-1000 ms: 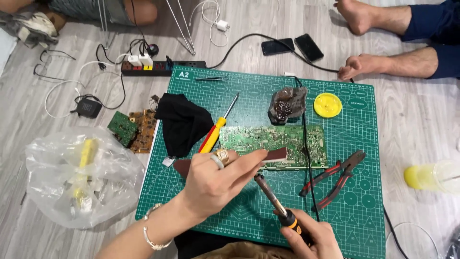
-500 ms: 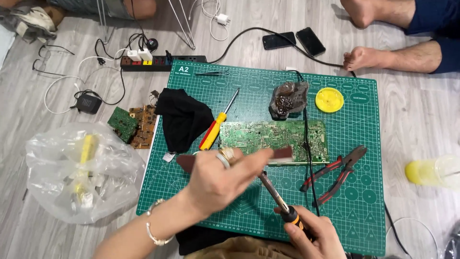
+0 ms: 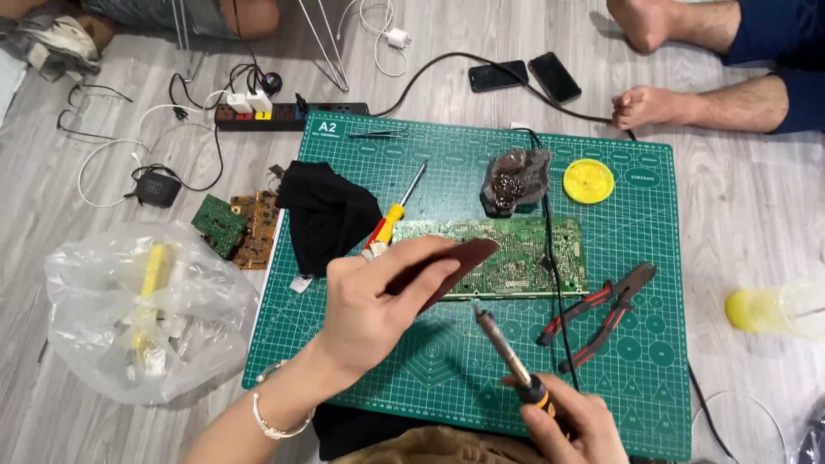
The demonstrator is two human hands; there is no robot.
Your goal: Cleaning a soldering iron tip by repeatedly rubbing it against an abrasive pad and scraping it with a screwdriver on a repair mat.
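Observation:
My left hand (image 3: 378, 301) grips a flat dark brown strip (image 3: 468, 258), which it holds tilted over the left end of a long green circuit board (image 3: 524, 258). The board lies on a green cutting mat (image 3: 447, 369). In my right hand (image 3: 580, 425), at the bottom edge, is a soldering iron (image 3: 507, 357) with a black and orange handle. Its tip points up and left, just below the board and close to the strip. The iron's black cord runs up across the board.
On the mat lie a yellow-handled screwdriver (image 3: 395, 210), black cloth (image 3: 326, 215), red pliers (image 3: 601, 314), a yellow disc (image 3: 589, 180), a wire-wool tip cleaner (image 3: 514, 180) and tweezers (image 3: 378, 133). Around it are a plastic bag (image 3: 137, 309), small boards (image 3: 236, 228), a power strip (image 3: 292, 116), two phones (image 3: 524, 76), a yellow cup (image 3: 773, 309) and another person's feet (image 3: 653, 107).
My left hand has rolled over, so its fingers now curl on top of the brown strip and the rings are hidden. The soldering iron has hardly moved.

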